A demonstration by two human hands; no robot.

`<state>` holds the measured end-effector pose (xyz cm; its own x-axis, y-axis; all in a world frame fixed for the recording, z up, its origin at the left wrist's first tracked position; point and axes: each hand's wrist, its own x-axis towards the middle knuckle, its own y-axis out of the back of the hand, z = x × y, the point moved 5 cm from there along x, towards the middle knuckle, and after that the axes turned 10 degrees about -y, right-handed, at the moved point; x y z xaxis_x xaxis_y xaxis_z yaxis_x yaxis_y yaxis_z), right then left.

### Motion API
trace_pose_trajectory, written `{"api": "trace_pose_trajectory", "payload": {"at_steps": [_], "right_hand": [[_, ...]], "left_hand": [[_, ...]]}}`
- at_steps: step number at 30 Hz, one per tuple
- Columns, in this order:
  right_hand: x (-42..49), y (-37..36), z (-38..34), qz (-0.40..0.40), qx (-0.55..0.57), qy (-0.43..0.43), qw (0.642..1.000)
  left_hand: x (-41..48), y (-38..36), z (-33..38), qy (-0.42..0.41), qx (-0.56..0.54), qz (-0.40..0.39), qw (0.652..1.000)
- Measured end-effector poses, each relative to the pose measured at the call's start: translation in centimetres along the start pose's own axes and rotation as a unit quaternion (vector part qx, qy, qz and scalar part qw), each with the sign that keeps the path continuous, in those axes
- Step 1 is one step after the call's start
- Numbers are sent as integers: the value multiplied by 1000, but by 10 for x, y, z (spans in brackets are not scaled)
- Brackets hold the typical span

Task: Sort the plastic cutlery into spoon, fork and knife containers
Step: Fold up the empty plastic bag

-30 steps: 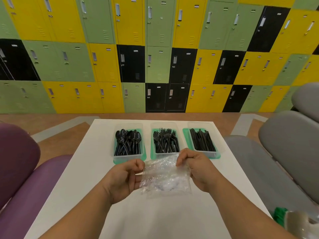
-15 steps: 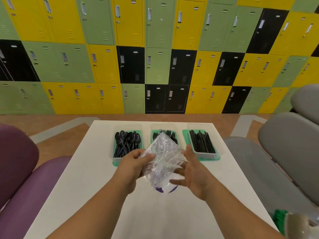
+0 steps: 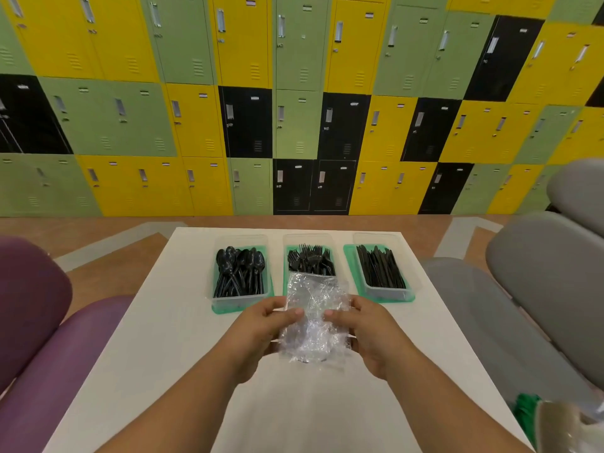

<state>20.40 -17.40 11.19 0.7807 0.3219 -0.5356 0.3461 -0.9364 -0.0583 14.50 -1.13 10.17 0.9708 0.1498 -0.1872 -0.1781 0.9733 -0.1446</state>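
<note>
Nearest to me, at the lower right, a green and clear thing (image 3: 526,413) is showing (too blurred for me to name). Just beyond my forearms, I am holding one crumpled clear plastic bag (image 3: 313,328) over the middle of the white rectangular table (image 3: 157,338). My left hand (image 3: 261,328) is pinching its left edge and my right hand (image 3: 367,335) its right edge, with thumbs lying on top and fingers curling underneath. The bag is standing in the way of the near end of the middle tub.

Past it, three clear rectangular plastic tubs are sitting in a row across the table's far half, each resting on one of three green lids (image 3: 351,269). The spoon container (image 3: 240,300) on the left is holding glossy black plastic spoons (image 3: 240,273), bowls pointing away from me. The fork container (image 3: 307,238) in the middle is holding black plastic forks (image 3: 310,261), tines pointing away. The knife container (image 3: 387,293) on the right is holding black plastic knives (image 3: 380,271) lying side by side.

A purple padded seat (image 3: 39,322) is flanking the table on my left and a grey padded seat (image 3: 539,289) on my right. Farthest off, a wall of yellow, green and black metal lockers (image 3: 300,109) is filling the background.
</note>
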Motion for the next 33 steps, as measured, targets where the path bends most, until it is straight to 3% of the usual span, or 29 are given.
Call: {"api": "trace_pose_trajectory", "payload": {"at_steps": [2,6,9,18,23,26,30,33], "right_hand": [[-4,1,-1,-22,-18,-1,1000],[-14,2,3,-100,-50,-31,993],[-15,9,10,-111,-39,-23,993],[-19,14,20,-97,75,-4,992],[-17,21,16,-32,32,54,997],[-19,23,12,-3,-17,97,995],[-25,24,13,11,-40,120,992],[-29,29,18,1,7,93,996]], "left_hand": [[-2,-5,5,-9,22,-37,999],[-3,-8,6,-30,31,-28,999],[-7,-14,1,-31,-6,-29,999],[-11,-23,-12,1,-105,-20,994],[-16,-25,-11,119,-189,-48,974],[-23,-30,-10,178,-128,-110,969],[-24,-34,-10,132,-75,-84,985],[-23,-33,-12,86,-58,-38,994]]}}
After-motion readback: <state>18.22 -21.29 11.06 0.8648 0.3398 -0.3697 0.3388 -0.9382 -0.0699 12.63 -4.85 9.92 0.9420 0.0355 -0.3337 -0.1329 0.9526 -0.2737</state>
